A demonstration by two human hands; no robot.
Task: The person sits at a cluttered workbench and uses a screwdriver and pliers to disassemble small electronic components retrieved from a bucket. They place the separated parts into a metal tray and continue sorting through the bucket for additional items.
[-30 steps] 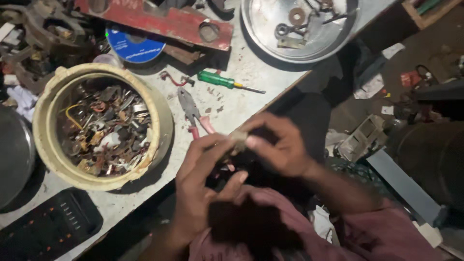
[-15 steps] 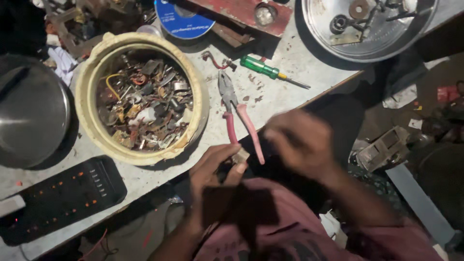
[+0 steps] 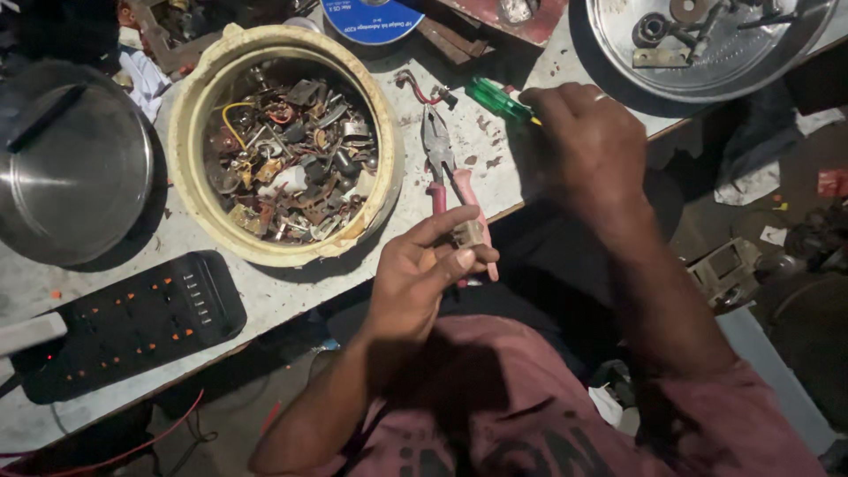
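My left hand (image 3: 426,274) holds a small pale metal part (image 3: 467,233) between thumb and fingers, just off the bench's front edge. Beside it lie pliers with pink handles (image 3: 446,177) on the bench top. My right hand (image 3: 587,146) reaches over the bench and its fingers close around the green-handled screwdriver (image 3: 496,99), which lies just right of the pliers. A short red-wired piece (image 3: 422,88) sits above the pliers.
A cream round tub (image 3: 199,106) full of scrap metal parts stands left of the pliers. A steel bowl (image 3: 71,168) is far left, a black power strip (image 3: 124,322) front left, a blue disc (image 3: 371,18) and a steel tray (image 3: 707,40) at the back.
My right hand has left the part and reached forward to the green screwdriver. My left hand keeps the small part. The view has shifted, so the bench sits further right.
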